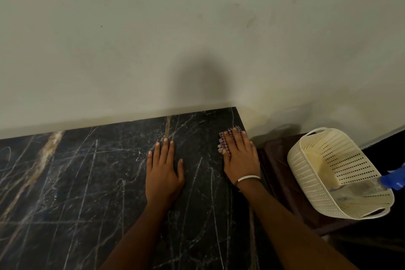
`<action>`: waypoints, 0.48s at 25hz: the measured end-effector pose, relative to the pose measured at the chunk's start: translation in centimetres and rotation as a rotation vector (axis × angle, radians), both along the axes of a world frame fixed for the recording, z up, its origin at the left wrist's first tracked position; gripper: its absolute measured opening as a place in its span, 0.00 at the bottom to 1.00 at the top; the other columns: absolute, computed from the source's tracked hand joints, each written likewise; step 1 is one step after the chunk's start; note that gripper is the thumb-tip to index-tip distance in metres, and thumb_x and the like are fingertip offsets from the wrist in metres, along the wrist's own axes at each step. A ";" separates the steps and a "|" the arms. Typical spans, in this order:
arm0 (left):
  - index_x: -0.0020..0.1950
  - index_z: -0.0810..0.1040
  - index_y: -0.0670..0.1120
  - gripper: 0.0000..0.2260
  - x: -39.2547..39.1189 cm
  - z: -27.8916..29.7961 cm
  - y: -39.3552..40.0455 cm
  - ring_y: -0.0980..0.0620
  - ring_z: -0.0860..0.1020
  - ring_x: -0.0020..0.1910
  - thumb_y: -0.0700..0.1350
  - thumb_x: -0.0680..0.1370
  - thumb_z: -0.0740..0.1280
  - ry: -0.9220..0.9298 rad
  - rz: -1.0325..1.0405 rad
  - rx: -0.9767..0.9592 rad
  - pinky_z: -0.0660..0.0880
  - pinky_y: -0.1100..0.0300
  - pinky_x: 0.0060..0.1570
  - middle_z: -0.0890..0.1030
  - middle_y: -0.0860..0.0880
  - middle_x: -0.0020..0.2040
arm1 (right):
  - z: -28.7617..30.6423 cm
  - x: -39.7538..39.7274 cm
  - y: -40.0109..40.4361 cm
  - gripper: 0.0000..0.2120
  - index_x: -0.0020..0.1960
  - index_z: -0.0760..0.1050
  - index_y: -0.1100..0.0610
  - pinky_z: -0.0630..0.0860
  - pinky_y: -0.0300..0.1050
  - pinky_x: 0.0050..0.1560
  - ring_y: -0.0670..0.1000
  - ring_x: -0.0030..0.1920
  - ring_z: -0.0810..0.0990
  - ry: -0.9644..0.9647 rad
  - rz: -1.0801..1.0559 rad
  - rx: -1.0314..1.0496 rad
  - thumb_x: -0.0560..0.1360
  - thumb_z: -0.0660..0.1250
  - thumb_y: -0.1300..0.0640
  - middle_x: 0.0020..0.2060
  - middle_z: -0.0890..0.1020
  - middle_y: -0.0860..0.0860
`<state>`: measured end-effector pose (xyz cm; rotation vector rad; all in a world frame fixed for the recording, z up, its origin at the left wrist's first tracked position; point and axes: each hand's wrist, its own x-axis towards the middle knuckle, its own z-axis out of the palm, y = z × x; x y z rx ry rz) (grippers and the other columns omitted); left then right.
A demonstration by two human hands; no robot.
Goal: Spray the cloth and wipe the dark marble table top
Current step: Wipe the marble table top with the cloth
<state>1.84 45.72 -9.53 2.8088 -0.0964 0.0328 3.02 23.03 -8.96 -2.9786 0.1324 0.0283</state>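
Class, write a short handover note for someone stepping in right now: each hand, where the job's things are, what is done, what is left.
Left hand: flat and empty on the marble top.
Right hand: fingers straight, pressing the cloth at the top's far right corner.
Spray bottle: in the white basket on the side table, right.
Done: wiping has begun; whether the cloth was sprayed cannot be told.
Left: wipe the rest of the top leftward.

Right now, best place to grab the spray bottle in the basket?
Grip the spray bottle at its blue head, coming from above right. It lies tilted in the cream basket, clear body low against the wall, head poking over the rim, so only that end is free.
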 end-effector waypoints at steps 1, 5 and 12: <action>0.79 0.49 0.48 0.28 0.0 0.0 0.0 0.51 0.44 0.78 0.57 0.82 0.48 0.000 -0.001 0.002 0.42 0.51 0.77 0.49 0.48 0.80 | 0.1 0.0 -0.4 0.28 0.78 0.46 0.47 0.50 0.55 0.76 0.53 0.78 0.44 0.006 -0.028 -0.009 0.81 0.50 0.47 0.79 0.48 0.49; 0.79 0.50 0.47 0.29 0.0 0.0 -0.1 0.51 0.45 0.78 0.58 0.81 0.47 -0.002 0.004 -0.007 0.43 0.50 0.77 0.50 0.48 0.80 | 0.0 -0.4 2.2 0.28 0.78 0.41 0.47 0.46 0.56 0.77 0.55 0.78 0.40 0.018 -0.059 -0.005 0.81 0.48 0.47 0.78 0.42 0.50; 0.79 0.51 0.47 0.27 -0.1 0.3 0.0 0.51 0.45 0.79 0.56 0.82 0.50 -0.004 -0.005 -0.014 0.43 0.50 0.77 0.51 0.48 0.80 | 0.0 -1.2 1.8 0.28 0.78 0.47 0.47 0.48 0.56 0.76 0.53 0.78 0.44 -0.004 0.068 0.026 0.81 0.50 0.48 0.79 0.47 0.49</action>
